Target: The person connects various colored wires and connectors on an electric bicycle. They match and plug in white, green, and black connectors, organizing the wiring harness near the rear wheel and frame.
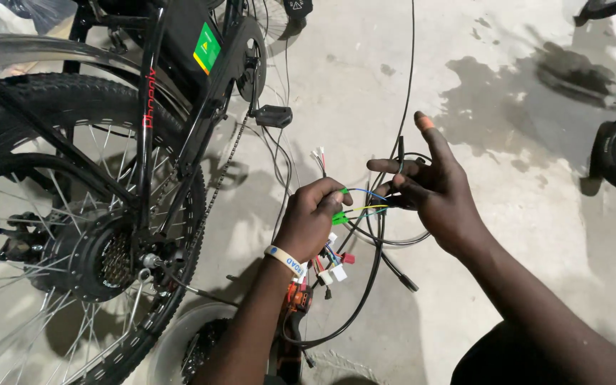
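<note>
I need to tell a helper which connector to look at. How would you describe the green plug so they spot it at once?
Start from the bicycle's rear wheel on the left, then look right to the two hands over the concrete floor. The left hand pinches a small bright green plug. The connectors hanging below it are white and red.

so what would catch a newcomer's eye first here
In the middle, the left hand and right hand pinch thin coloured wires with green connectors. At the left stands a black bicycle's rear wheel, and a dark wet patch stains the concrete floor at upper right.
</note>
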